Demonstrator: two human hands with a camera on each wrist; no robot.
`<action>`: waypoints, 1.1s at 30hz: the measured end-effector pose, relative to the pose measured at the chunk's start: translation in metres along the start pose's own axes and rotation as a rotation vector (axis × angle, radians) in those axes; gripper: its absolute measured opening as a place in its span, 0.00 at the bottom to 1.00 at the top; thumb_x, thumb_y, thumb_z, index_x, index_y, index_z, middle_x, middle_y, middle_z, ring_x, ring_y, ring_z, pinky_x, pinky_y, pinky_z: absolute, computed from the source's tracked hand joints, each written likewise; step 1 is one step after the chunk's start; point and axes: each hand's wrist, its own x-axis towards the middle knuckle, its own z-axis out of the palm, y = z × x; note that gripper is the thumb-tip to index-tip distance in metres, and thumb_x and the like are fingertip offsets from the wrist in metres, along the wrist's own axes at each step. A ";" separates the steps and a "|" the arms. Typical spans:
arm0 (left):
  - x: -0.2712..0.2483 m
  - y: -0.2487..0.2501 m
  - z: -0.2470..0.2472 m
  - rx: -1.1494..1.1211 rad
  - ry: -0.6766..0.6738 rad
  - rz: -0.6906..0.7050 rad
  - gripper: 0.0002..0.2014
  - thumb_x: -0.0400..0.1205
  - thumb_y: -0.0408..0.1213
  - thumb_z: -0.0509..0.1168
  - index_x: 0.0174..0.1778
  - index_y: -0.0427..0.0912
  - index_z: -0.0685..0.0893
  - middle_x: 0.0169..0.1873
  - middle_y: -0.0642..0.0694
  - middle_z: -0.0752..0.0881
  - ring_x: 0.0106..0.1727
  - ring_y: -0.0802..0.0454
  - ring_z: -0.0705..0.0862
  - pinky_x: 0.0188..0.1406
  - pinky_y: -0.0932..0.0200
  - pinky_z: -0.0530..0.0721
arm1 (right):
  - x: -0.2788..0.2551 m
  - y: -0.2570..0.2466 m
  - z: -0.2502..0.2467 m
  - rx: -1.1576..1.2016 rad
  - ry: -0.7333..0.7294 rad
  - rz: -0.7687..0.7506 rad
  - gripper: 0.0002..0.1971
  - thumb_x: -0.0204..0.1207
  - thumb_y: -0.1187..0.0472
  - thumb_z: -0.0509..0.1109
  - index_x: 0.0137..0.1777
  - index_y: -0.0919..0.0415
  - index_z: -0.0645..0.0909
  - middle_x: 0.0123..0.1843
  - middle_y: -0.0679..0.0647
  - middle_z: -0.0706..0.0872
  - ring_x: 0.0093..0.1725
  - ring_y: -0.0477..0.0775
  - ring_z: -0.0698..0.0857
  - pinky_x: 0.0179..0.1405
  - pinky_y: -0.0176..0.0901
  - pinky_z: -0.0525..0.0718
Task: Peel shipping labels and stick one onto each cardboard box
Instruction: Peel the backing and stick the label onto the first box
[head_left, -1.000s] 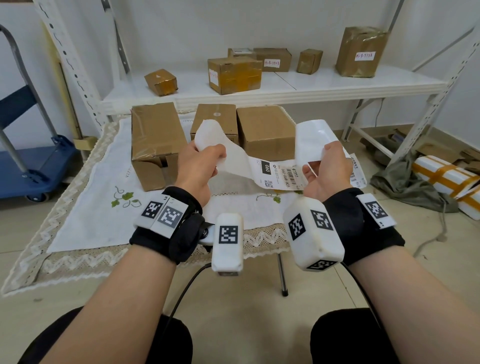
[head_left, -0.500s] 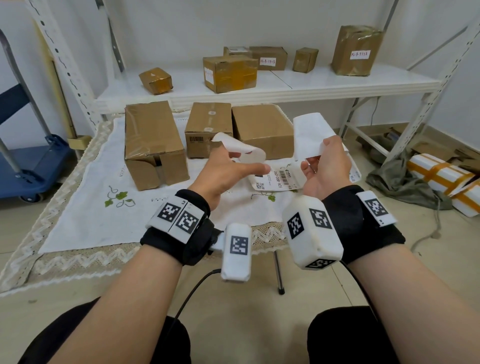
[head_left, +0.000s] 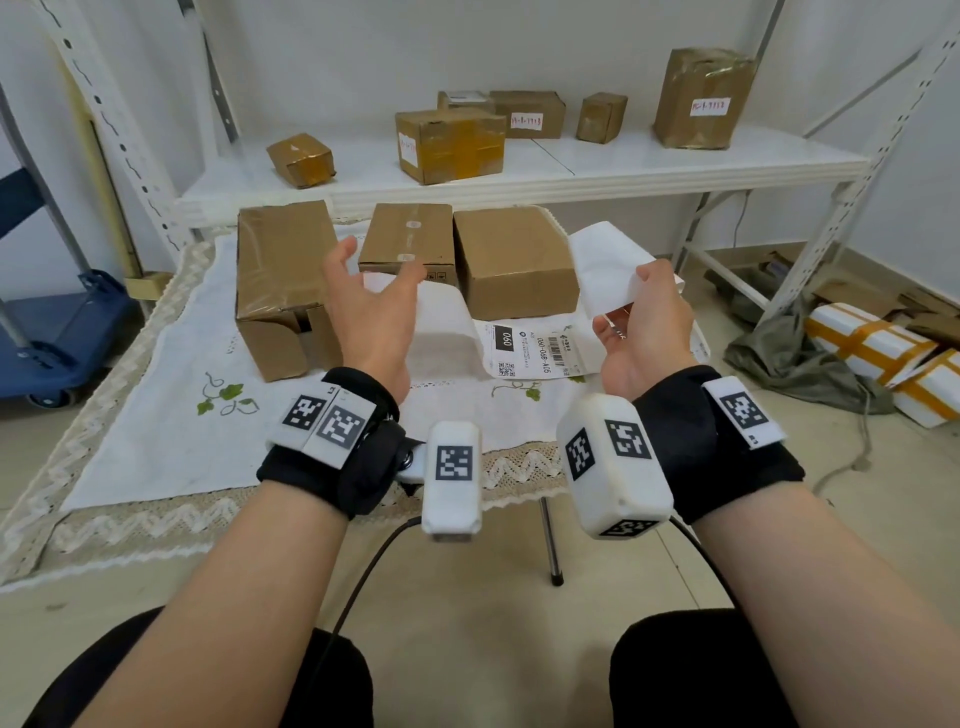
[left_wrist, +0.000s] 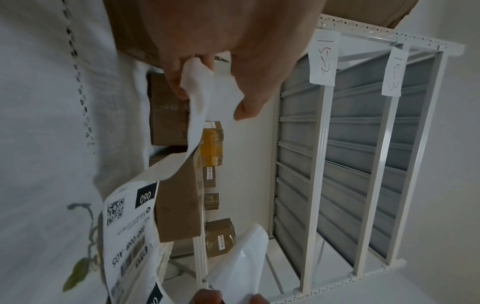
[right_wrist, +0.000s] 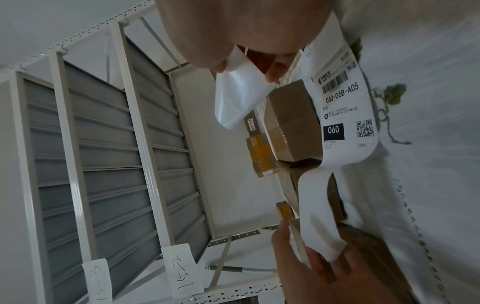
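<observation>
The table (head_left: 130, 431) carries a white cloth with a lace edge and embroidered green leaves. Three brown cardboard boxes stand in a row at its far side. The left box (head_left: 283, 270) is the largest, wrapped in clear tape, with a flap standing open at its near end. The right box (head_left: 514, 260) is plain brown and closed. The middle box (head_left: 408, 236) is the smallest and has small printed marks on its near face, too small to read.

A label strip (head_left: 540, 345) lies on the cloth just in front of the right box. It is white paper; the printed section reads "060" in white on a black block, "060-06B-A05" and "A05", with a barcode and a QR code. Its blank end curls up to the left hand (head_left: 363, 306), whose fingers are spread and nearly straight. In the left wrist view the end of the strip touches the fingertips (left_wrist: 176, 86); whether it is pinched cannot be told.

The right hand (head_left: 644, 322) grips a glossy white sheet (head_left: 608, 265) between curled thumb and fingers, raised above the right end of the strip.

On the far shelf (head_left: 675, 161), five taped boxes stand; three carry small white tags with red handwriting, not legible.
</observation>
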 end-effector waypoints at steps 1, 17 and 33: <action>0.001 -0.001 -0.001 0.030 -0.007 0.006 0.30 0.82 0.37 0.73 0.79 0.57 0.71 0.75 0.50 0.73 0.74 0.53 0.74 0.63 0.58 0.76 | 0.000 0.001 0.000 -0.003 -0.007 0.002 0.07 0.85 0.56 0.62 0.44 0.53 0.73 0.45 0.53 0.76 0.41 0.52 0.74 0.35 0.38 0.77; 0.010 0.003 -0.035 0.637 -0.344 0.042 0.10 0.80 0.38 0.76 0.32 0.44 0.89 0.37 0.51 0.86 0.43 0.56 0.81 0.46 0.59 0.77 | 0.000 0.014 0.011 -0.117 -0.110 -0.032 0.05 0.80 0.62 0.70 0.43 0.57 0.78 0.44 0.53 0.81 0.33 0.47 0.77 0.35 0.36 0.76; 0.045 0.028 -0.074 0.560 0.128 0.216 0.28 0.70 0.50 0.77 0.66 0.56 0.79 0.71 0.45 0.69 0.77 0.44 0.67 0.77 0.44 0.73 | -0.014 0.041 0.049 -0.063 -0.389 -0.020 0.06 0.83 0.60 0.70 0.52 0.63 0.81 0.40 0.56 0.79 0.33 0.51 0.76 0.31 0.38 0.76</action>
